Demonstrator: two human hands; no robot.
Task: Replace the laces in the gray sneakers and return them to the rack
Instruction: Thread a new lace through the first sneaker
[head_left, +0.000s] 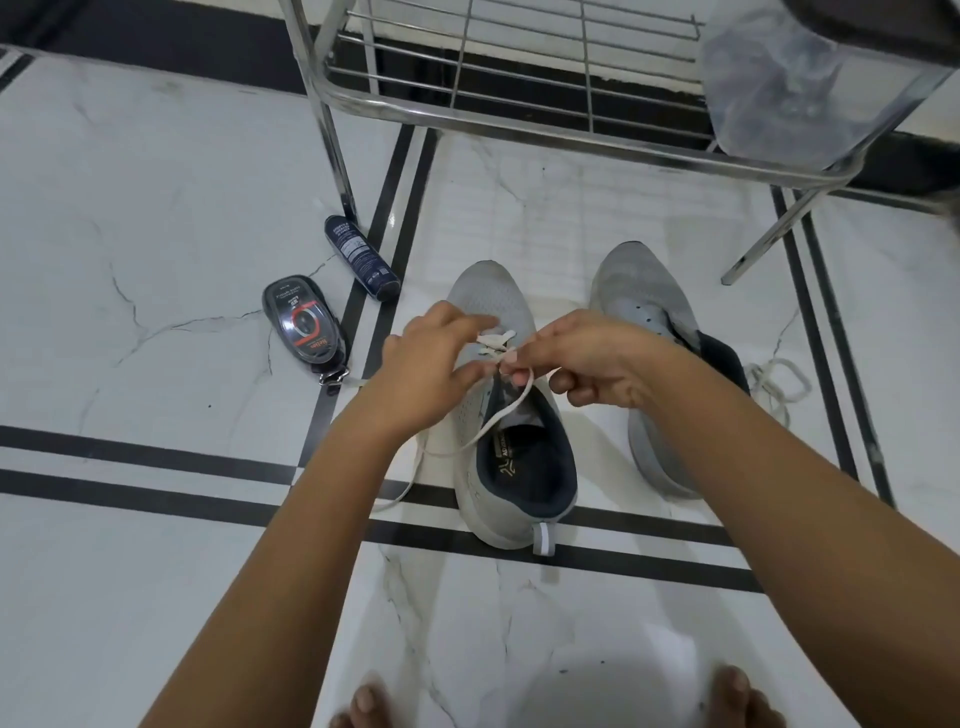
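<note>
Gray sneaker (488, 296) on floor (156, 208), right hand (592, 364) pinching its white lace (498, 421), left hand (426, 369) close alongside, second sneaker (639, 291) beside

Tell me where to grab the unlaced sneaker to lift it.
Take the unlaced sneaker by its dark collar, coming from above. It stands upright with the opening facing up and no lace across it, so fingers can hook inside. The heel is partly hidden.
</note>
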